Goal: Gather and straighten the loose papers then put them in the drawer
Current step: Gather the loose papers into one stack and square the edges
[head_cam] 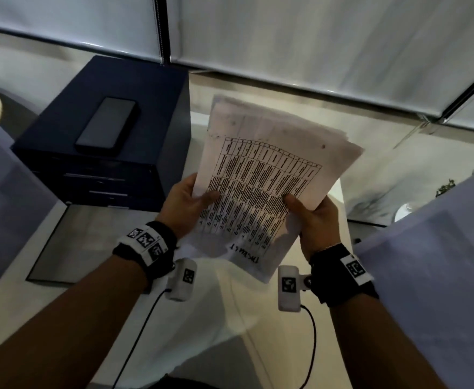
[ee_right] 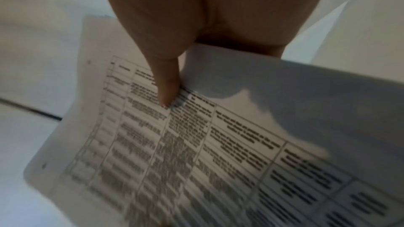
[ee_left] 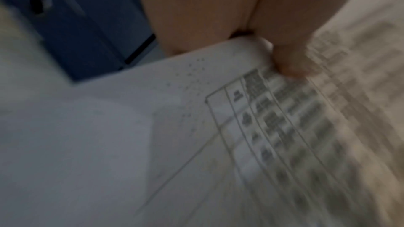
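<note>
I hold a stack of papers [head_cam: 261, 178] above the white table [head_cam: 230, 318], its top sheet printed with a table of text. My left hand [head_cam: 193, 200] grips the stack's left edge, thumb on top. My right hand [head_cam: 311, 217] grips the right edge, thumb on the printed sheet. The sheets' far edges are uneven. In the left wrist view the thumb [ee_left: 290, 58] presses on the papers [ee_left: 262, 135]. The right wrist view has the thumb [ee_right: 167, 84] lying on the papers [ee_right: 207, 153]. A dark blue drawer unit [head_cam: 103, 153] stands at the left, its drawers closed.
A black phone [head_cam: 108, 124] lies on top of the drawer unit. A grey flat sheet or mat [head_cam: 67, 242] lies on the table in front of the unit. White blinds [head_cam: 314, 37] fill the back. A small plant [head_cam: 444, 188] sits at the right.
</note>
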